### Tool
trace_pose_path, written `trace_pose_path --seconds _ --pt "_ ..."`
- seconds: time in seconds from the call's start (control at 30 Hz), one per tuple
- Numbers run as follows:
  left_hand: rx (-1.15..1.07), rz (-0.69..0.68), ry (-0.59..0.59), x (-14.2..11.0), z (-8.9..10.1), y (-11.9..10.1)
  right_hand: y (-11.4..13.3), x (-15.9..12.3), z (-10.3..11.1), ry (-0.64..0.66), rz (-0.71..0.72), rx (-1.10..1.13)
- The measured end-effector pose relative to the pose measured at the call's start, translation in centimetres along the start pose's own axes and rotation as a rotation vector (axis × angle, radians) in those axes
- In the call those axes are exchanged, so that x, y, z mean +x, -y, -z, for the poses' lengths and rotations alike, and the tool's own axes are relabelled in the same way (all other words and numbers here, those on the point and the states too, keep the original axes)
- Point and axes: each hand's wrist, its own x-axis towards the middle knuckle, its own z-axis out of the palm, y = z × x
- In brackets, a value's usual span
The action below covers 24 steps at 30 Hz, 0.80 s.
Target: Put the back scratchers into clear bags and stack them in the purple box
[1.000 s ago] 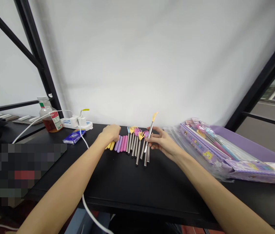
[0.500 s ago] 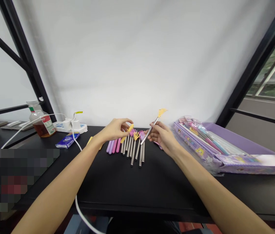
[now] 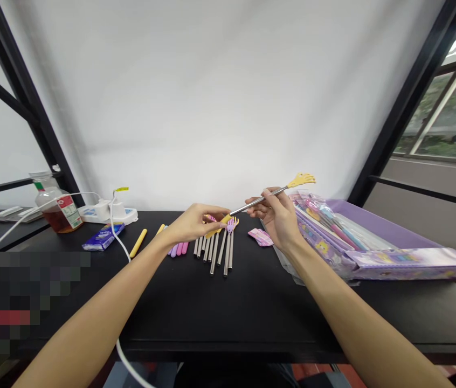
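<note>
My left hand is closed around a yellow handle above the table. My right hand pinches the metal rod of a back scratcher, whose yellow hand-shaped head points up and right. The rod's lower end meets the tip of the yellow handle; whether it sits inside I cannot tell. Beneath my hands lie several metal rods with pink, purple and yellow hand-shaped heads. Pink and purple handles lie beside them, partly hidden by my left wrist. Another yellow handle rests further left.
At right stands an open purple box with wrapped sticks in it and clear plastic around it. A small pink packet lies by my right hand. To the left are a blue packet, a power strip, a white cable and a bottle.
Both hands have come together, bringing the rod's end to the yellow handle. The back scratcher has tilted flatter, its head moving right. The view has shifted slightly.
</note>
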Motion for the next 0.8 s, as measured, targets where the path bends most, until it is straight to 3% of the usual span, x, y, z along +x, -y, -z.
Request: trace_pose_path --seconds 0.2,0.37,0.63,0.8 --pt "-0.168 -0.008 -0.085 0.2 -0.4 0.7 0.7 0.0 0.7 0.055 0.045 0.012" --pt "-0.137 0.004 -0.158 -0.2 -0.2 -0.2 0.8 0.1 1.7 0.127 -0.087 -0.010" --pt "-0.200 0.021 -0.213 -0.2 -0.5 -0.1 -0.8 0.2 2.2 0.321 -0.179 -0.054" --pt "-0.198 0.026 -0.240 0.0 -0.7 0.1 -1.9 0.0 2.0 0.338 -0.169 -0.023"
